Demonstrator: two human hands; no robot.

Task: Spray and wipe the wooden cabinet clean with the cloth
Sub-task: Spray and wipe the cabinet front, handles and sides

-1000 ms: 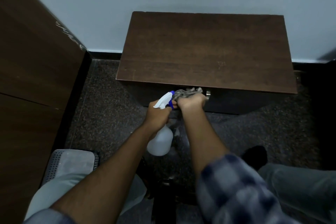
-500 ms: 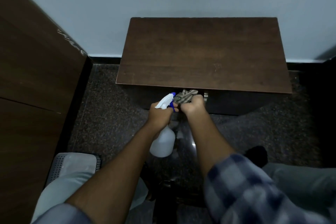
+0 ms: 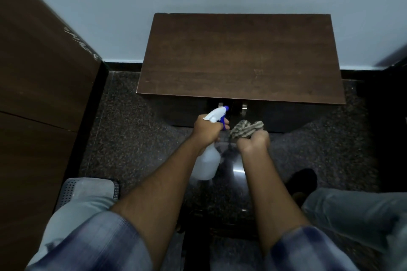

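A low dark wooden cabinet (image 3: 240,57) stands against the pale wall, its flat top bare. Two small metal handles (image 3: 244,109) show on its shadowed front. My left hand (image 3: 207,131) grips the neck of a white spray bottle (image 3: 207,161) with a blue trigger and nozzle, the nozzle pointing at the cabinet front. My right hand (image 3: 253,142) holds a bunched striped grey cloth (image 3: 246,128) just right of the bottle, a little in front of the cabinet's lower front.
A tall brown wooden panel (image 3: 41,72) fills the left side. Dark speckled floor (image 3: 123,138) surrounds the cabinet. A grey perforated chair seat (image 3: 72,189) sits at lower left, a dark shoe (image 3: 301,180) at lower right, my knees below.
Both hands have pulled back and down from under the cabinet's top edge and parted. The cloth has come off the front, uncovering the two handles.
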